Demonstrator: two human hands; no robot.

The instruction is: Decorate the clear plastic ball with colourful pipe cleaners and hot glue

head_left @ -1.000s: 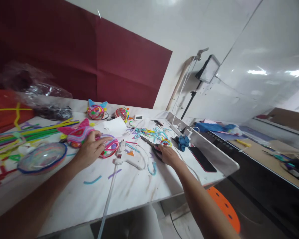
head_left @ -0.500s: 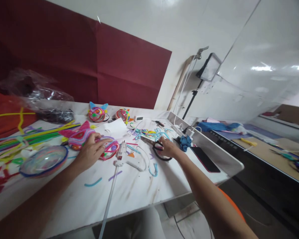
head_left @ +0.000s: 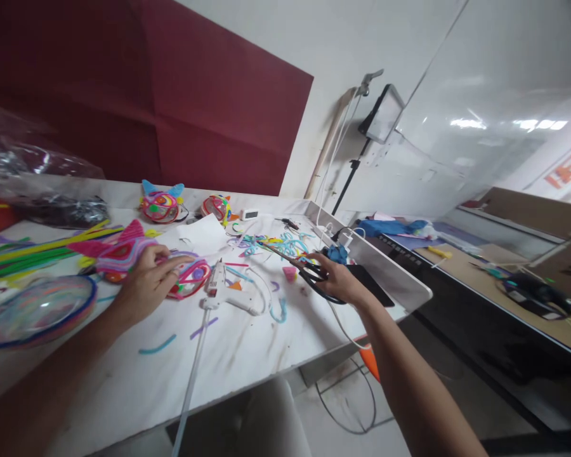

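Note:
My right hand (head_left: 335, 276) is closed on the black handles of the scissors (head_left: 309, 270), whose blades point to the back left over the table. My left hand (head_left: 147, 282) rests on a pink and purple eared craft piece (head_left: 118, 257), its fingers over the piece's right part with red and pink loops. Just right of that piece a white glue gun (head_left: 233, 295) lies on its side, a long clear stick running from it to the table's front edge. A small pink piece (head_left: 290, 273) lies left of the scissors' handles.
Two more decorated pieces (head_left: 160, 204) (head_left: 216, 208) stand at the back. Colourful pipe cleaners (head_left: 52, 254) and a clear bowl-like shell (head_left: 40, 309) lie at the left. Cut scraps (head_left: 285, 244), a black phone (head_left: 368, 284) and plugs (head_left: 345, 240) are at the right. A lamp (head_left: 385, 114) stands behind.
The scissors have been lifted off the table in my right hand, and the small pink piece now shows beside them. The view has turned to the right. My left hand stays on the craft piece.

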